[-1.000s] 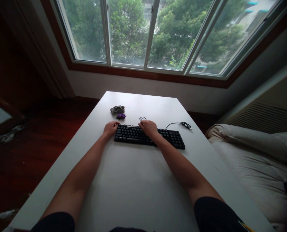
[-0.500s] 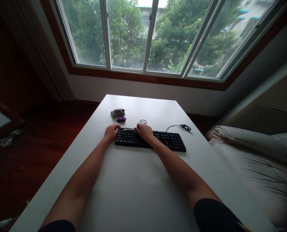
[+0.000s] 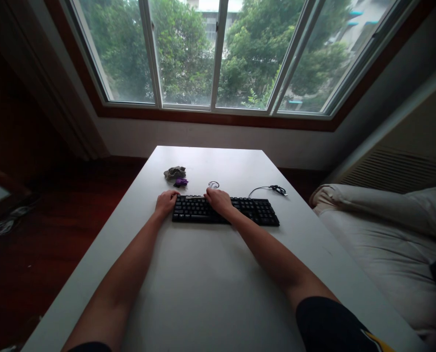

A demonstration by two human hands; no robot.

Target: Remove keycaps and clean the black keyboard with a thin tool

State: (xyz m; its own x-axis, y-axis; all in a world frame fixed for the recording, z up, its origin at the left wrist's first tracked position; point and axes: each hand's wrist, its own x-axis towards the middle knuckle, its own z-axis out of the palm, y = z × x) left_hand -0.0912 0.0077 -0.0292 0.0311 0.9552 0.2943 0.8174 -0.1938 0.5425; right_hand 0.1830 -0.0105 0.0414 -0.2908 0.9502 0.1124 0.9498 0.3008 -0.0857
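A big white table (image 3: 214, 288) stands in front of a wide window (image 3: 186, 58), with a pale sofa (image 3: 379, 239) on the right, and a black keyboard (image 3: 203, 212) lies flat near the table's far end. The left hand (image 3: 165, 201) is at the keyboard's far left corner, but I can't tell if it grips or only touches, and the right hand (image 3: 219, 199) is over the middle keys. Past the keyboard are a black cord (image 3: 277, 189), a crumpled gray lump (image 3: 174, 172), a purple thing (image 3: 181, 182) just beside it and a little ring (image 3: 214, 185), and smallest is the thin pale stick (image 3: 195, 197) pinched tight in the right hand's fingers
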